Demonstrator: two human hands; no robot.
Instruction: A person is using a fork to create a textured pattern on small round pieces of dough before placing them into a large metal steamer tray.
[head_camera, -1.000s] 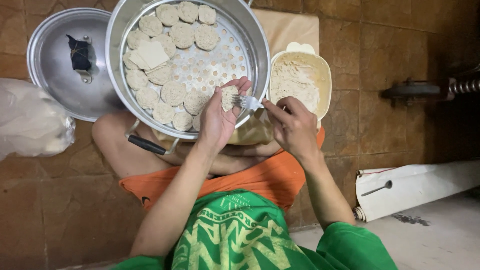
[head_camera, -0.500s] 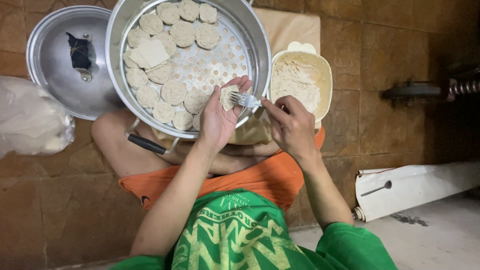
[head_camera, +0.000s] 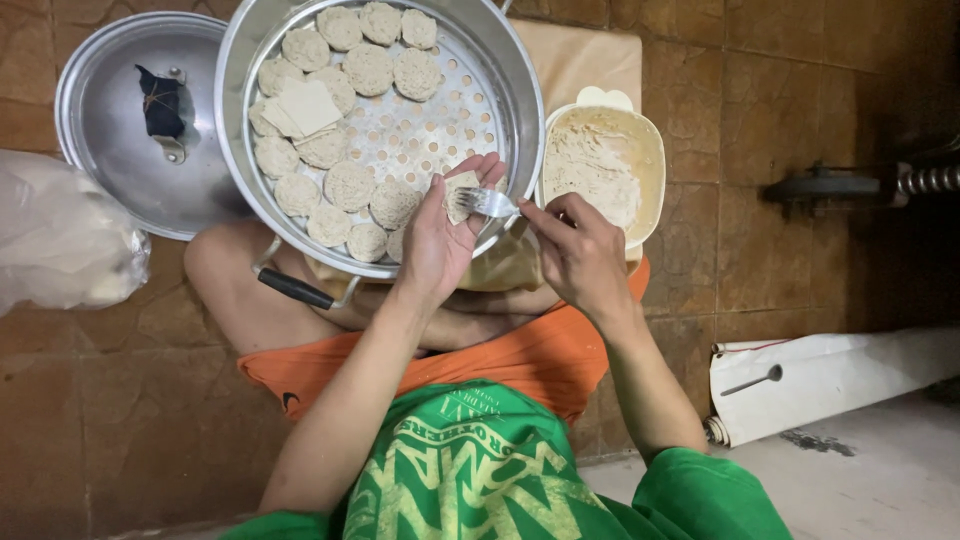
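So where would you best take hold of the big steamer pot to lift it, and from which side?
Probably by the black side handle on the steamer pot, coming from the person's left, low beside the knee. It juts out clear of the rim. The left hand and right hand, with the fork, crowd the near rim, and dumplings fill the tray.

A small pale dumpling wrapper (head_camera: 461, 190) is lying cupped in the left hand (head_camera: 440, 240), just over the near rim of the steamer tray, its edges folding up a little. A metal fork (head_camera: 487, 203) is lying nearly level, its tines resting on the wrapper and its handle running back into the right hand (head_camera: 580, 250), whose fingers (head_camera: 545, 215) are pinching it.
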